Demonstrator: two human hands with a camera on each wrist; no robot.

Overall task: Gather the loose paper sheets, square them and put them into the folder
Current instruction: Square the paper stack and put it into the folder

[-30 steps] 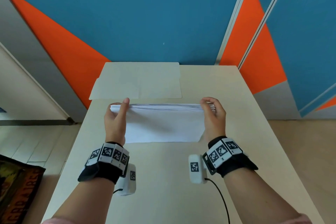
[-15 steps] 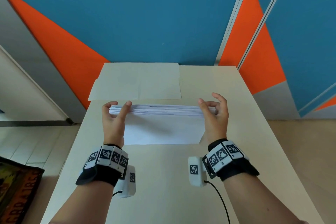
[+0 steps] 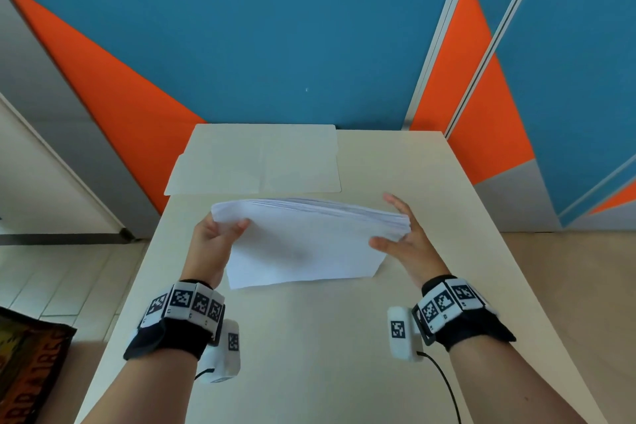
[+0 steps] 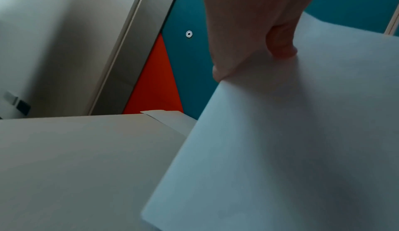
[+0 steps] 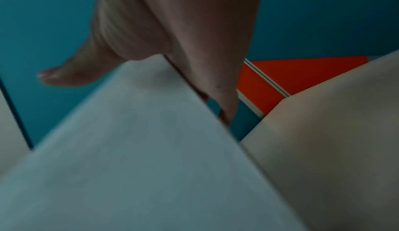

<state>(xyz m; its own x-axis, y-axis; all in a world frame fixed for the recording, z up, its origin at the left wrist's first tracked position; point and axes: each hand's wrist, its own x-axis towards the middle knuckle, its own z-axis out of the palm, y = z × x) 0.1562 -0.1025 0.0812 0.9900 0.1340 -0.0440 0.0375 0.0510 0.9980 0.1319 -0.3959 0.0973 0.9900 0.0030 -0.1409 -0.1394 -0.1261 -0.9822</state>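
A thick stack of white paper sheets (image 3: 306,241) stands tilted on its lower edge on the beige table (image 3: 309,337). My left hand (image 3: 220,234) grips the stack's upper left corner, thumb on the near face (image 4: 280,47). My right hand (image 3: 401,231) is spread with straight fingers against the stack's right end, thumb on the near face, fingers behind (image 5: 215,89). The sheets (image 4: 280,140) fill the right of the left wrist view, and the sheets (image 5: 140,149) fill the lower left of the right wrist view. The cream folder (image 3: 254,158) lies flat at the table's far edge, behind the stack.
The table's far edge meets a blue and orange wall (image 3: 275,45). The folder's left part overhangs the table's left edge (image 4: 164,115). A floor with a dark patterned object (image 3: 27,372) lies to the lower left. A black cable (image 3: 444,385) hangs from my right wrist.
The stack has tipped from nearly upright and level to leaning, its left side swung up and towards me. My right hand has opened from a curled grip to a flat spread hand.
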